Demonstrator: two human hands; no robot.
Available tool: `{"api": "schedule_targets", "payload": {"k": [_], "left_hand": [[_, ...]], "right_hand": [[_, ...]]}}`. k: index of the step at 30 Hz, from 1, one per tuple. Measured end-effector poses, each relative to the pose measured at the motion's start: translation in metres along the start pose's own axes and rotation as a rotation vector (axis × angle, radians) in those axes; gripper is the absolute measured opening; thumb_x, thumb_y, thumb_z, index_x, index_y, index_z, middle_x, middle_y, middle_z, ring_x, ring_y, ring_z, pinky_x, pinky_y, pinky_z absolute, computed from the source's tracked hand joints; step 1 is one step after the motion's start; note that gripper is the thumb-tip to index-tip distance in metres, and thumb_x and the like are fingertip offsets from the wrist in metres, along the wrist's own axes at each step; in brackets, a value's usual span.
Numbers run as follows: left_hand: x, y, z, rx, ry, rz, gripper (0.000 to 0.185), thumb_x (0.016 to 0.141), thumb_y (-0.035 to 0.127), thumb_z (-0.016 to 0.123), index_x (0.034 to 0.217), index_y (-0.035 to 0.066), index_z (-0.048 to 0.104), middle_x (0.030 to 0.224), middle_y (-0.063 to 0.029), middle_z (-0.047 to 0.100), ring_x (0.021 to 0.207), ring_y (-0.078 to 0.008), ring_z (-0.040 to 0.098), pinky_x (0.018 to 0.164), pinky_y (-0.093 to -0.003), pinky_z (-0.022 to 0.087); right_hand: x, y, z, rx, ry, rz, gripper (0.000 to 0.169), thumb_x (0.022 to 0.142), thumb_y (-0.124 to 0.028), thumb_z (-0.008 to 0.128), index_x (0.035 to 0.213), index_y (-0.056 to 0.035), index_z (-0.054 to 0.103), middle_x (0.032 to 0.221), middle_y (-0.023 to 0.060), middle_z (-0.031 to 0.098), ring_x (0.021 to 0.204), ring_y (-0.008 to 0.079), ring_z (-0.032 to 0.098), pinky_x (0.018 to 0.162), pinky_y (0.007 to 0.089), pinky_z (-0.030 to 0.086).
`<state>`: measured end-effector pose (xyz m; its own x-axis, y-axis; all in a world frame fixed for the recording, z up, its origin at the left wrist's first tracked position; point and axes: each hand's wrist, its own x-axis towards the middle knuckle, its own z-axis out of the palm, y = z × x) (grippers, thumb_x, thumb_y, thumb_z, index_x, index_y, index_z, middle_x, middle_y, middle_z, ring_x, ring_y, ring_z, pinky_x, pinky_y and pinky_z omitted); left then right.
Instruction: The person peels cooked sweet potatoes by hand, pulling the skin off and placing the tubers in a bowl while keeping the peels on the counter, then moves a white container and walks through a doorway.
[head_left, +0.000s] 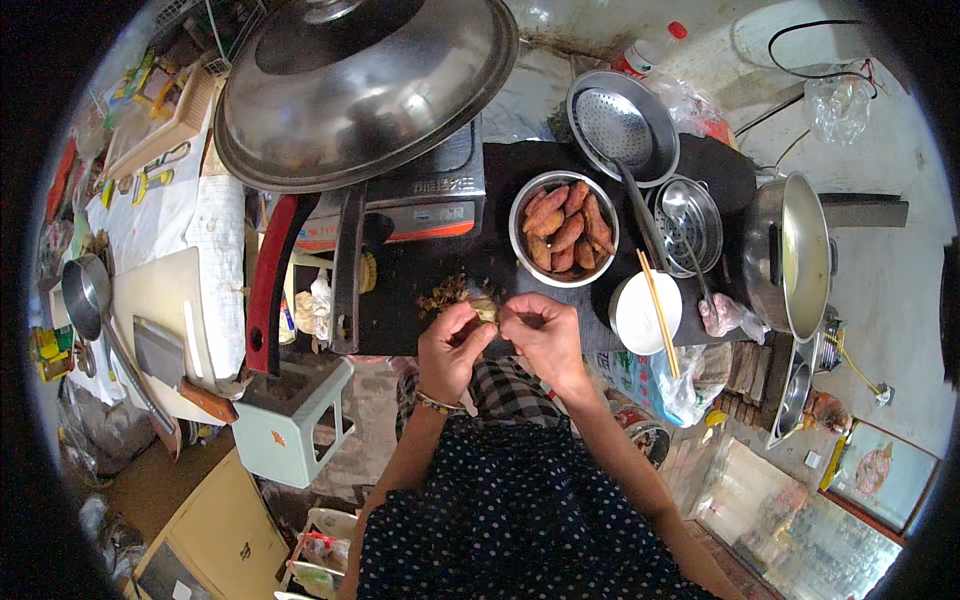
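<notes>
Between my fingers is a small pale-yellow piece of food (485, 310), possibly peeled sweet potato. My left hand (454, 351) grips it with thumb and fingers over the front of the dark counter. Curled fingers of my right hand (546, 337) meet its right end; whether they pinch a bit of it is hidden. Just beyond my left hand, a pile of brownish peelings (442, 294) lies on the black counter covering (405, 277). Past my right hand stands a steel bowl (517, 244) of several reddish-brown sweet potatoes (568, 231).
Wooden chopsticks (658, 311) rest across a white bowl (637, 330). Behind are a perforated ladle (615, 127) in a steel basin and a steel strainer (701, 217). A large lidded wok (360, 97) extends two handles towards me. A cleaver (187, 367) lies on a board at left.
</notes>
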<state>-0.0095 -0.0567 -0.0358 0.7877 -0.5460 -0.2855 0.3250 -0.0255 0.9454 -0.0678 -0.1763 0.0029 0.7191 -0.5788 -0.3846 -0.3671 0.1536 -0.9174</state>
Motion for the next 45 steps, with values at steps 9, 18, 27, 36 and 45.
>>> {"api": "schedule_targets", "payload": {"k": [9, 18, 27, 36, 45], "left_hand": [[-0.001, 0.005, -0.016, -0.200, -0.168, -0.148, 0.022, 0.086, 0.012, 0.055, 0.104, 0.000, 0.055, 0.072, 0.0008, 0.057, 0.055, -0.0030, 0.047, 0.047, -0.0167, 0.037], [0.001, 0.013, -0.016, -0.474, -0.248, -0.292, 0.027, 0.088, 0.014, 0.051, 0.113, 0.003, 0.052, 0.077, 0.0000, 0.055, 0.055, -0.0039, 0.046, 0.045, -0.0164, 0.037], [0.004, 0.007, -0.019, -0.248, -0.212, -0.166, 0.026, 0.088, 0.011, 0.051, 0.112, 0.003, 0.050, 0.079, -0.0013, 0.058, 0.057, -0.0049, 0.051, 0.047, -0.0163, 0.039], [0.000, 0.018, -0.003, 0.022, -0.104, -0.043, 0.028, 0.082, 0.007, 0.059, 0.109, 0.001, 0.053, 0.085, -0.0037, 0.062, 0.064, -0.0072, 0.057, 0.050, -0.0183, 0.044], [-0.001, 0.024, 0.007, 0.199, -0.082, 0.024, 0.030, 0.081, 0.008, 0.061, 0.109, 0.000, 0.055, 0.086, -0.0044, 0.063, 0.062, -0.0079, 0.056, 0.051, -0.0193, 0.044]], "right_hand": [[-0.012, 0.001, 0.003, -0.003, 0.046, 0.001, 0.005, 0.073, -0.002, 0.060, 0.076, 0.0024, 0.060, 0.068, 0.0007, 0.060, 0.063, 0.0047, 0.052, 0.058, 0.0205, 0.044], [-0.013, 0.004, -0.002, -0.119, 0.045, -0.134, 0.005, 0.074, -0.001, 0.060, 0.078, 0.0020, 0.060, 0.068, 0.0026, 0.060, 0.064, 0.0047, 0.052, 0.057, 0.0220, 0.044], [-0.011, -0.007, -0.004, -0.042, -0.058, -0.098, 0.010, 0.079, -0.004, 0.060, 0.086, 0.0025, 0.062, 0.072, 0.0015, 0.062, 0.059, 0.0033, 0.053, 0.049, 0.0170, 0.042], [-0.012, -0.007, -0.008, 0.024, -0.031, -0.026, 0.008, 0.077, -0.005, 0.062, 0.079, 0.0023, 0.063, 0.065, 0.0005, 0.059, 0.054, 0.0038, 0.050, 0.047, 0.0203, 0.040], [-0.011, -0.006, -0.014, 0.006, -0.015, -0.034, 0.009, 0.077, -0.005, 0.062, 0.078, 0.0034, 0.061, 0.063, 0.0014, 0.058, 0.054, 0.0042, 0.051, 0.047, 0.0205, 0.042]]}}
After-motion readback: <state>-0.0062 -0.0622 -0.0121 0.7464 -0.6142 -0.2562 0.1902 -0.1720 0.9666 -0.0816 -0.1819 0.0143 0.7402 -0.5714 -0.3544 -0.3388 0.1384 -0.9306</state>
